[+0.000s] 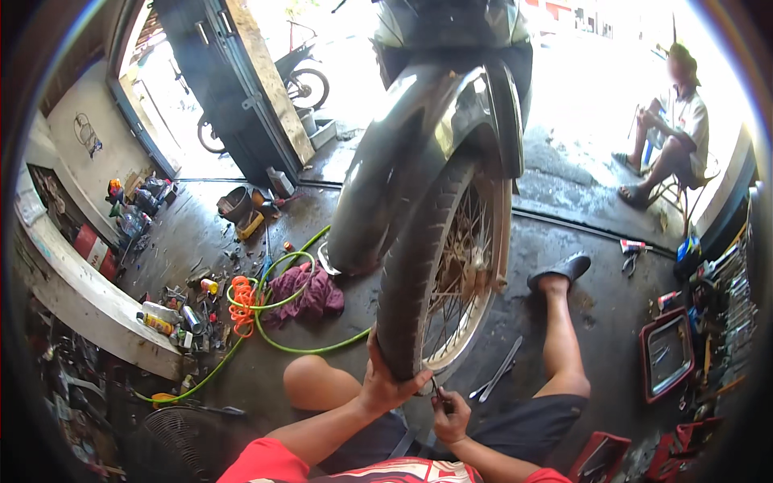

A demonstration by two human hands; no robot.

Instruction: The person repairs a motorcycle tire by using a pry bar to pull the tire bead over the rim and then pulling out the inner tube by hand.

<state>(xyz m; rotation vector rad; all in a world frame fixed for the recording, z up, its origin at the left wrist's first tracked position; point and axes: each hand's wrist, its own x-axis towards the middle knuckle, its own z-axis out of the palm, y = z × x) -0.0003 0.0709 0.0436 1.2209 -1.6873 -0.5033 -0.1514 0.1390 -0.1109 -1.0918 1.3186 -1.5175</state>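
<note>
A motorcycle's raised front wheel fills the centre, with its black tyre [403,298], spoked rim [445,348] and dark glossy fender [386,169]. My left hand [390,378] wraps round the bottom of the tyre. My right hand [449,414], just below and to the right, grips a thin dark tool [437,388] at the rim's lower edge; its far end is hard to make out. Two long metal levers [499,372] lie on the floor right of the wheel.
Green hose [322,350], orange coiled hose [241,302] and purple cloth [302,298] lie left. Cluttered cans [157,322] line a ledge. Tool trays [667,394] and loose pliers [630,266] lie right. A fan guard [185,439] is lower left. A person [680,145] sits at the doorway.
</note>
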